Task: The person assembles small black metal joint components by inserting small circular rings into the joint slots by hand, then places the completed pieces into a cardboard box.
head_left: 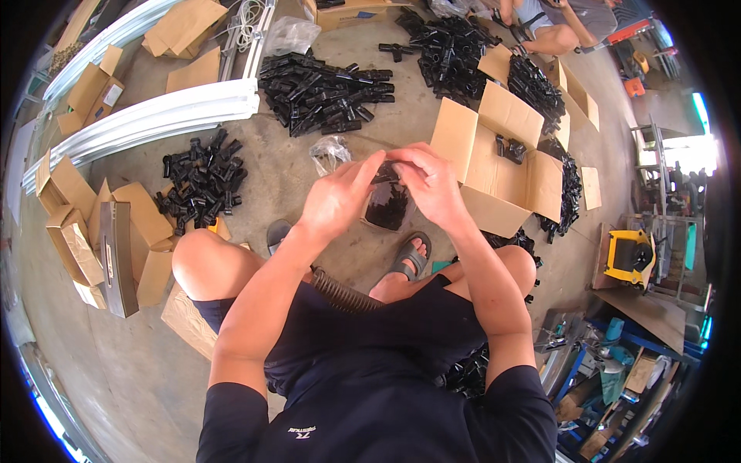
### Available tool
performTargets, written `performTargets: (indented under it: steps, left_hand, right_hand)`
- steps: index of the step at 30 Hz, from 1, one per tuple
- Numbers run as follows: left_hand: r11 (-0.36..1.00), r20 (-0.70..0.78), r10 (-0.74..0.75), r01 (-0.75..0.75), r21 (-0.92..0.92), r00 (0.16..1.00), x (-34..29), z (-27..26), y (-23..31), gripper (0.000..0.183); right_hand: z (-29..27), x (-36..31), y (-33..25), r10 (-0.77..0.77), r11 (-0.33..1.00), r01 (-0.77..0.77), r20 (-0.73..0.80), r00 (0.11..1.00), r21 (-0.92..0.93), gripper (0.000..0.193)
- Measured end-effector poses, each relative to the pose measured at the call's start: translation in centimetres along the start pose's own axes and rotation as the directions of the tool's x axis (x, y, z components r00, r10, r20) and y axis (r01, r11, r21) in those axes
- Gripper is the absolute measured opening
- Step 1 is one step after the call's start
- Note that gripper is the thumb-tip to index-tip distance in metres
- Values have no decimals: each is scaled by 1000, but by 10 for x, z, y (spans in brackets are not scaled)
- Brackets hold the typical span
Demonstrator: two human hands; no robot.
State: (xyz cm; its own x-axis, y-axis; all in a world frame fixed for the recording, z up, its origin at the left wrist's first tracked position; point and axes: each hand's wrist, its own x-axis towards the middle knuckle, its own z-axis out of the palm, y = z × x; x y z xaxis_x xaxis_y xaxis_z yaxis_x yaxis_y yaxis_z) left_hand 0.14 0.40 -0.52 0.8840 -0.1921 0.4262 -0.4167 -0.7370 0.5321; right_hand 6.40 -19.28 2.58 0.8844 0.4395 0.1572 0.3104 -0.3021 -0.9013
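Both hands meet in front of me, fingers closed round a small black part (384, 173), most of it hidden by the fingers. My left hand (337, 194) grips it from the left and my right hand (427, 184) from the right, their fingertips nearly touching. Just below them on the floor sits a small open box (381, 227) holding many small black pieces (387, 205). A crumpled clear plastic bag (330, 152) lies beyond my left hand. To the right stands an open cardboard box (494, 208) with a few black fittings (510, 149) inside.
Piles of black fittings lie at the left (202, 179), far middle (320, 91) and far right (451, 54). White metal rails (147, 127) and opened cartons (77, 231) are on the left. Another person (552, 35) sits at the back. A cluttered shelf (617, 378) stands at the right.
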Motion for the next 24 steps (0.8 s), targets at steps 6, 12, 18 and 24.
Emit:
performTargets:
  steps: [6, 12, 18, 24]
  left_hand:
    - [999, -20, 45, -44, 17, 999, 3, 2, 2, 70]
    - [998, -16, 50, -49, 47, 999, 5, 7, 1, 72]
    - [998, 18, 24, -25, 60, 1000, 5, 9, -1, 73]
    - [999, 36, -24, 22, 36, 999, -1, 9, -6, 80]
  right_hand:
    - [6, 0, 5, -123, 983, 125, 23, 992, -136, 11]
    - [2, 2, 5, -168, 952, 189, 103, 980, -241, 6]
    - [6, 4, 16, -237, 902, 279, 163, 958, -330, 9]
    - [16, 6, 18, -284, 862, 313, 132, 950, -400, 17]
